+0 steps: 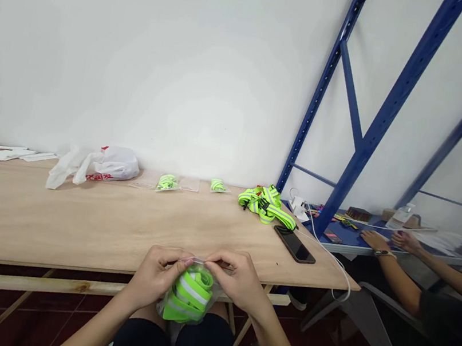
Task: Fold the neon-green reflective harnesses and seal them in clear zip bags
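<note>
A clear plastic bag with a folded lime-green reflective strap [188,297] inside hangs between my hands, over my lap at the table's front edge. My left hand [159,275] pinches the bag's top edge from the left, thumb against fingers. From the right, my right hand [236,278] pinches the same edge, close to the left fingertips. Near the wall lie a bagged green strap [167,182] and a smaller bagged one [217,185]. A loose pile of green straps with black buckles [267,204] rests at the table's right side.
A black phone [295,244] lies right of centre, beside a white cable [333,258]. White plastic bags [113,164] and white sheets [16,154] are at the back left. Blue rack posts [358,151] rise at the right, where another person's arms [401,279] rest on a blue table [350,234].
</note>
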Demonstrator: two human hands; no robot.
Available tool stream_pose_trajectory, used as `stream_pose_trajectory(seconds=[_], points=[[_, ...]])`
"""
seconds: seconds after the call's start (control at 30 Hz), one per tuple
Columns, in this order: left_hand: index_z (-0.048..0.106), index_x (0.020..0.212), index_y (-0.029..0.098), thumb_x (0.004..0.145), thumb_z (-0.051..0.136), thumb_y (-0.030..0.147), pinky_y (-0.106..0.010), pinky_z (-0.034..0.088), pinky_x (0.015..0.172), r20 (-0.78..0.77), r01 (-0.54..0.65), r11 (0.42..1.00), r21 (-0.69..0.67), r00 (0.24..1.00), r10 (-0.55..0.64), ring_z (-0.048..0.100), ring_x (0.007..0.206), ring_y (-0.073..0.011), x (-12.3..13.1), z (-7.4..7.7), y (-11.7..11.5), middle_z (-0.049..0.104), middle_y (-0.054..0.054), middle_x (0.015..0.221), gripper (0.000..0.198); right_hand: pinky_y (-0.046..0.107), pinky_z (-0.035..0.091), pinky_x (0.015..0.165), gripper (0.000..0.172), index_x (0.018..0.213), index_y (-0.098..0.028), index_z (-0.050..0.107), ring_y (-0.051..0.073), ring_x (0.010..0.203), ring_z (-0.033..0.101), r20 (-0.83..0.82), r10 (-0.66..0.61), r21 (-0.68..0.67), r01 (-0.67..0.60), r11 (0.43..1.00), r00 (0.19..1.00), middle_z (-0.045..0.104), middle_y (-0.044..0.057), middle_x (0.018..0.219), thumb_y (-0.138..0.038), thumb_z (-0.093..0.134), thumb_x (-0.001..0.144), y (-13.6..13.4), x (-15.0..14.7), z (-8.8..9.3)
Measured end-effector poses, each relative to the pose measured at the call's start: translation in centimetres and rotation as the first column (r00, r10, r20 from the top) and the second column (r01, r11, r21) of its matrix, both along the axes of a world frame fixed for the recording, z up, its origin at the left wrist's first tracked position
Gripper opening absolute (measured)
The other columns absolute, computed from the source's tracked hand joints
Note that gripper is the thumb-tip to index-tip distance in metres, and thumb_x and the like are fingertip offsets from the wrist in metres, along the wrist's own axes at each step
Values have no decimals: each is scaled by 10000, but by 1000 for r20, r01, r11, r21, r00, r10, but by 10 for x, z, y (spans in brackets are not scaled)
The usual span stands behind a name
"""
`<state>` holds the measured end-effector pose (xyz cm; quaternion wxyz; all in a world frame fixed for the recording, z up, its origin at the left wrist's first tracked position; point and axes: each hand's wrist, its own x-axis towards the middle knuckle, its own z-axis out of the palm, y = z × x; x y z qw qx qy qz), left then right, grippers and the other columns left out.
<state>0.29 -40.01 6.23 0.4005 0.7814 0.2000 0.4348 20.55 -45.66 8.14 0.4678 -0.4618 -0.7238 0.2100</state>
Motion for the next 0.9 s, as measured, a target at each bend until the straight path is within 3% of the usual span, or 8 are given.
stream_pose_trajectory(seconds=[0.3, 0.43, 0.6, 0.8, 0.9], points=[[760, 989, 155, 884, 657, 364, -266, 547, 710, -12, -18, 985, -172, 1000, 16, 712, 827, -216, -1, 1, 2, 773, -84, 923, 255, 215, 462, 624, 194, 690, -177, 636, 129, 655, 599, 25, -51, 19, 50, 999, 998, 664, 3, 675, -240, 605, 870, -1, -3, 1], [692, 780, 144, 899, 627, 355, -242, 512, 644, 4, -68, 991, -116, 998, 69, 671, 715, -177, 1, -1, 1, 737, -64, 776, 250, 210, 464, 614, 187, 716, -174, 651, 128, 660, 602, -1, -20, -50, 20, 999, 1000, 677, 6, 702, -262, 607, 875, 1, -6, 0], [649, 703, 155, 891, 624, 323, -218, 476, 597, 53, -151, 988, -40, 987, 153, 634, 640, -143, -1, 0, -3, 708, -33, 698, 253, 234, 496, 692, 159, 884, -165, 733, 167, 773, 657, 25, 66, -181, -61, 982, 997, 741, 34, 839, -287, 632, 871, 2, 2, 2], [709, 709, 150, 814, 703, 377, -224, 489, 561, 108, -162, 961, -224, 976, 190, 637, 627, -156, -5, 6, 3, 722, -44, 689, 250, 245, 483, 694, 294, 951, -169, 770, 184, 782, 642, 115, 146, -230, -116, 966, 983, 755, 27, 867, -383, 567, 944, 2, 18, 2], [731, 718, 152, 779, 731, 385, -244, 520, 600, 118, -175, 949, -263, 970, 211, 664, 682, -181, -9, 10, 6, 744, -59, 728, 241, 242, 457, 646, 371, 861, -157, 758, 172, 718, 616, 114, 145, -219, -118, 969, 983, 728, 25, 782, -424, 525, 970, 3, 21, 1]])
